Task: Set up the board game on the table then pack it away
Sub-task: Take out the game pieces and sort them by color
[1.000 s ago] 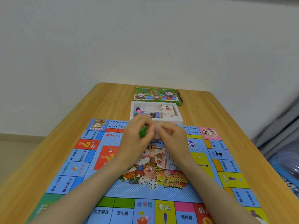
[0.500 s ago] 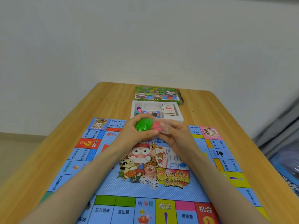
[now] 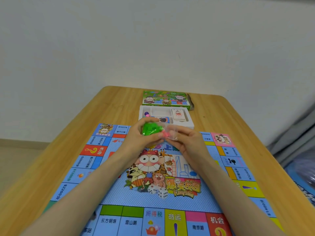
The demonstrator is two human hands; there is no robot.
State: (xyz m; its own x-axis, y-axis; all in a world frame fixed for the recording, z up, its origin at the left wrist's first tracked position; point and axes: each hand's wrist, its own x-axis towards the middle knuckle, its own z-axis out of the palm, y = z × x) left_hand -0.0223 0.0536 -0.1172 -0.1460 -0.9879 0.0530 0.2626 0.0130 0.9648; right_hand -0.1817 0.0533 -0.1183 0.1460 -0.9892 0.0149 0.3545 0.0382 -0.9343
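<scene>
Both hands meet above the far edge of the game board (image 3: 153, 184), which lies unfolded on the wooden tabletop (image 3: 238, 125). The left hand (image 3: 141, 138) is closed around a clump of green plastic pieces (image 3: 150, 129), and the right hand (image 3: 184, 140) pinches the other end of what looks like a clear plastic bag (image 3: 170, 133) with a few pink pieces (image 3: 165, 133) showing inside. Whether the green pieces are in the same bag or in one of their own, I cannot tell.

Just beyond the hands sits the white box tray (image 3: 190, 124), holding a card deck (image 3: 179, 114) on its right side, a second blue-edged stack (image 3: 163, 119) near the middle, and some round pawns (image 3: 146, 114) at its left end. The printed box lid (image 3: 166, 98) lies behind the tray.

The main risk, as I judge it, is the bag giving way suddenly. If the two hands pull apart too sharply, the small pieces could spray across the board, roll over the tabletop and drop off its edge to the floor. The film is thin and slippery, so the right hand's pinch could also slip and let the bag fall onto the tray, knocking the pawns about. Holding the bag low over the board while opening it would keep any spill contained.
</scene>
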